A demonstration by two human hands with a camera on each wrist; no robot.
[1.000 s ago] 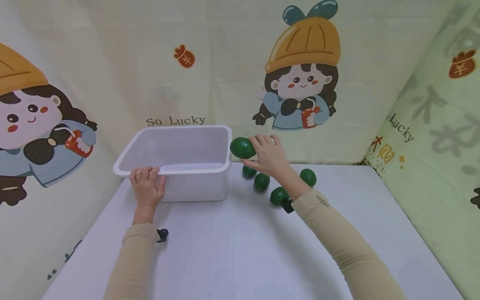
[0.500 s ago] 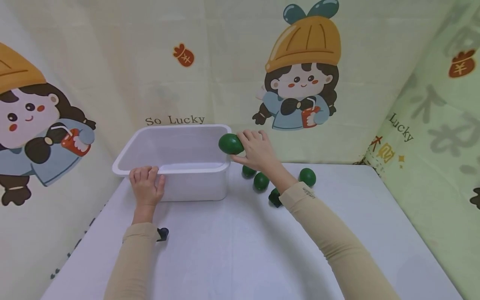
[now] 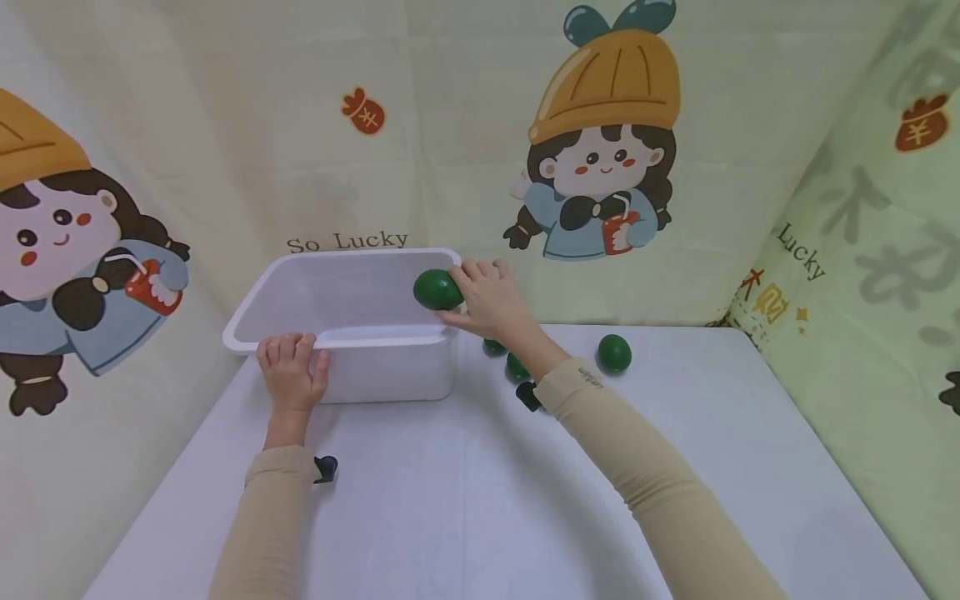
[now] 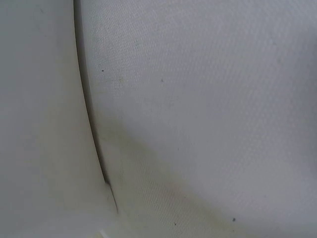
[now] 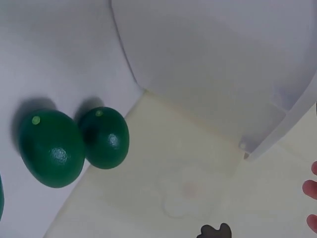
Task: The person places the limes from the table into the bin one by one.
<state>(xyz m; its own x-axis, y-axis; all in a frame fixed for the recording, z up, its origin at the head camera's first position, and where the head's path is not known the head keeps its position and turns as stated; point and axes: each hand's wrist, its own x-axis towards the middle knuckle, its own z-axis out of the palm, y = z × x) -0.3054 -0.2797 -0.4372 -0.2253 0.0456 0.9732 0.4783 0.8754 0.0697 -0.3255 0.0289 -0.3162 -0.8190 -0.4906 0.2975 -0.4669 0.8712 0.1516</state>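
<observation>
The white tub stays put because the left hand curls its fingers over the near rim. The right hand wraps a green fruit, beyond its fingertips, above the tub's right edge.

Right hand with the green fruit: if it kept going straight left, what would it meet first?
Probably nothing soon: the right hand holds the fruit above the bin's open inside. The far left wall comes next, though depth is unclear.

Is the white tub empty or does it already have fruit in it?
Empty: the white tub's visible inside shows nothing; the green fruit is above it in the right hand.
</observation>
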